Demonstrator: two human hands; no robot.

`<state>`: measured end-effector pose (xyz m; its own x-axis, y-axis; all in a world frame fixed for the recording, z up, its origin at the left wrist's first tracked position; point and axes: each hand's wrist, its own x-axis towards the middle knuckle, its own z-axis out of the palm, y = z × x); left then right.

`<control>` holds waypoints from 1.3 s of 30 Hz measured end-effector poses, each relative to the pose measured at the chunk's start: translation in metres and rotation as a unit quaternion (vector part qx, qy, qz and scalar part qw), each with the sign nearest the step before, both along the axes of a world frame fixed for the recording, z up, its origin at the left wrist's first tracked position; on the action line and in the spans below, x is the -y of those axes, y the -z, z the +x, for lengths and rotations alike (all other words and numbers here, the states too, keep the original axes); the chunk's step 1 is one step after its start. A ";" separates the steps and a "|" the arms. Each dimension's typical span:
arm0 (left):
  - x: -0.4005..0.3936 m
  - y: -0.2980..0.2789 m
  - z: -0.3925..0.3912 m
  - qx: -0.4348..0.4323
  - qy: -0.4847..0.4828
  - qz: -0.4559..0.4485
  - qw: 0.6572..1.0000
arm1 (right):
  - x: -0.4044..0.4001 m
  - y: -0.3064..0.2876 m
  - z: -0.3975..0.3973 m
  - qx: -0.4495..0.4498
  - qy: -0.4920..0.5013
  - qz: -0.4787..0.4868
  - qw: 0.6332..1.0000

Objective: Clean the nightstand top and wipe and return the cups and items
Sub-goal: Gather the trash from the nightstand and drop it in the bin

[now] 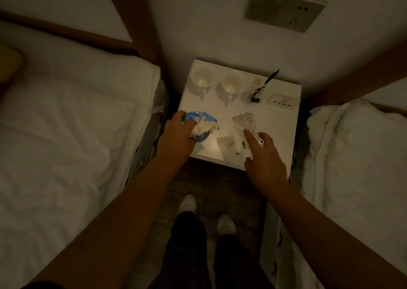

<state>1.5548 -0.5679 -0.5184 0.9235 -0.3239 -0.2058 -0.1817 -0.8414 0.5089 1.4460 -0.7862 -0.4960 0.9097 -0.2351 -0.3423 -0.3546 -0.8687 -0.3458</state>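
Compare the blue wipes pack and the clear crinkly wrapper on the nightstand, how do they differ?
The blue wipes pack is opaque and sits at the front left, gripped by the left hand, a white wipe poking out. The clear wrapper is see-through and lies front right, with the right hand on its near end. Both rest on the nightstand.

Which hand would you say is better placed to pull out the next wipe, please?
Probably the right hand: it lies open by the clear wrapper, while the left hand already grips the blue wipe pack.
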 end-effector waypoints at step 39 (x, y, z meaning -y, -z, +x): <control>-0.246 -0.264 -0.882 0.021 -0.816 0.130 0.563 | -0.490 -0.235 -0.539 0.103 -0.883 0.047 0.455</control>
